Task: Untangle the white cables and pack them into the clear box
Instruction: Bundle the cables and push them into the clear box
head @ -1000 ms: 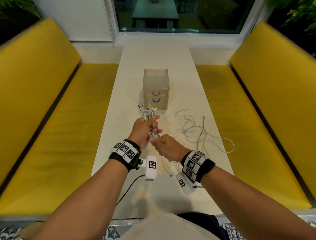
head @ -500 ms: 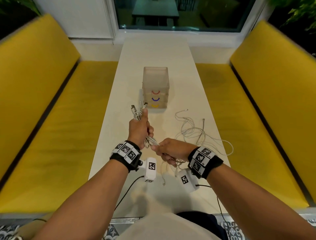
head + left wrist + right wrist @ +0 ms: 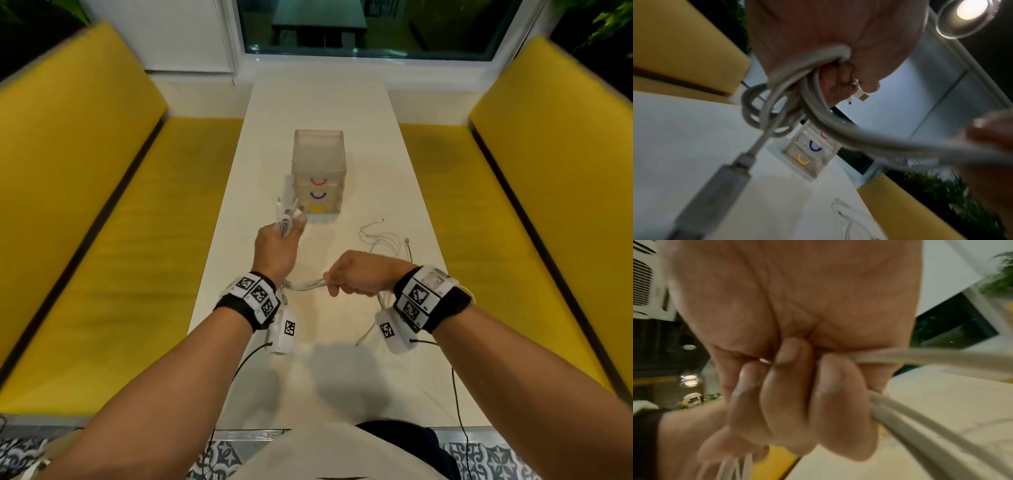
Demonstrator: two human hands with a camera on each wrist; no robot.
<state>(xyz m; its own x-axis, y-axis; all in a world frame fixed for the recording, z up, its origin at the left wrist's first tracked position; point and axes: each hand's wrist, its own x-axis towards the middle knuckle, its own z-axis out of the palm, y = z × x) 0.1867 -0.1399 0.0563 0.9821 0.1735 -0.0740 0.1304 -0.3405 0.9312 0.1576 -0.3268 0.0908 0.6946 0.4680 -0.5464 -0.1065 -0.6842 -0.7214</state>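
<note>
A bundle of white cables (image 3: pixel 305 285) is stretched between my two hands above the white table (image 3: pixel 342 377). My left hand (image 3: pixel 279 246) grips one end, with cable loops and plugs (image 3: pixel 286 219) sticking up out of the fist; in the left wrist view the coils (image 3: pixel 797 91) wrap round that hand. My right hand (image 3: pixel 356 274) is a fist round the other end, fingers (image 3: pixel 789 402) curled over the strands (image 3: pixel 920 426). The clear box (image 3: pixel 318 171), with red, blue and yellow arcs on its front, stands just beyond my left hand. More loose white cable (image 3: pixel 383 240) lies on the table right of the box.
Yellow bench seats (image 3: pixel 120 257) run along both sides of the narrow table. A window sill and wall close off the far end. Black leads from the wrist cameras (image 3: pixel 455 394) hang over the near table edge.
My hands have drawn apart: the left moved forward and left toward the box, the right pulled back and right, so the cable bundle now stretches between them.
</note>
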